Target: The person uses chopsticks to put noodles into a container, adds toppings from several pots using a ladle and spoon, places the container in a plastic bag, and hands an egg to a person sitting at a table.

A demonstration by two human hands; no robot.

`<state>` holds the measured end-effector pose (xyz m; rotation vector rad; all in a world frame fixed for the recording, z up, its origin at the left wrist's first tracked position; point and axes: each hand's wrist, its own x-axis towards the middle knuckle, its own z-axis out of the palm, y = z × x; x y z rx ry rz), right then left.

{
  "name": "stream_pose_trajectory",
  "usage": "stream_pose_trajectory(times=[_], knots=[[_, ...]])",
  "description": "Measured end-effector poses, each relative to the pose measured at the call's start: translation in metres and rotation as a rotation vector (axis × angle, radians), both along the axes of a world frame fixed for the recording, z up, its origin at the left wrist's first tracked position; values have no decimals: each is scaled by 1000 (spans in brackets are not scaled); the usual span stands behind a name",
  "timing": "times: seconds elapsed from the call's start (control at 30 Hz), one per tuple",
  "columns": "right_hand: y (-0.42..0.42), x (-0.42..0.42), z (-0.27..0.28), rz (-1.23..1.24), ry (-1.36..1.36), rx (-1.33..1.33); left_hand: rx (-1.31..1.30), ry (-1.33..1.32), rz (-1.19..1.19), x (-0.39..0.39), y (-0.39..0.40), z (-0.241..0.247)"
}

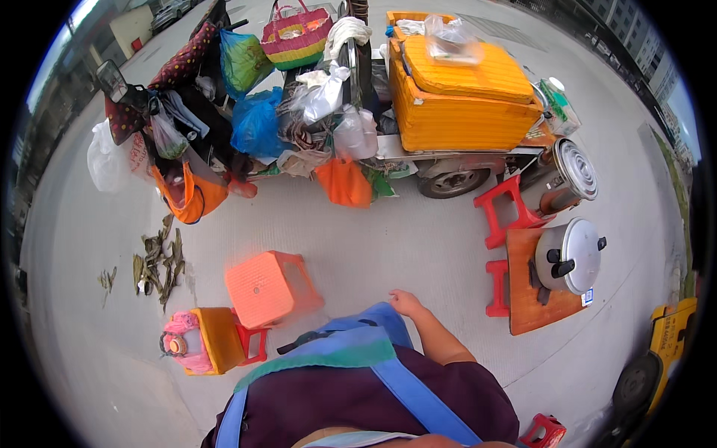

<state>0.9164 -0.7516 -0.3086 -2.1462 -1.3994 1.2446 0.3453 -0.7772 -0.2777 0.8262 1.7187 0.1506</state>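
Observation:
My right hand point(405, 303) hangs in front of the blue apron point(358, 330), near its upper edge; whether its fingers hold anything cannot be told. The left hand is out of view. Ahead and to the left stands an orange plastic stool point(260, 288). Beside it, a yellow foam box point(223, 341) holding a pink cloth point(196, 358) and a container rests by a red stool. To the right, a lidded metal pressure cooker point(568, 257) stands on a wooden board point(526, 313) over red stools point(497, 288).
Across the front stands a cart with a large yellow insulated box point(459, 115), a woven basket point(297, 36) and hanging bags. A tall metal pot point(560, 176) is at its right end. Dried leaves point(162, 263) lie on the ground at left; a yellow vehicle point(666, 347) is at lower right.

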Motion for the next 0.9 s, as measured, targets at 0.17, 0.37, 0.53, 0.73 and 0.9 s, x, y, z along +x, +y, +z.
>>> stream_pose_trajectory(times=[0.17, 0.37, 0.53, 0.73, 0.9], knots=[[-23, 68, -66, -67, -136, -142, 106, 45, 22, 31, 121, 14], [-23, 174, -139, 155, -195, -757, 129, 102, -7, 157, 243, 36], [93, 237, -135, 450, -194, -593, 399, -58, -286, 343, 342, 183], [290, 271, -53, 506, -81, -346, 1269, -717, -774, 513, 429, 474], [361, 260, -29, 679, -82, -361, 1258, -1171, -1035, 548, 426, 569]])
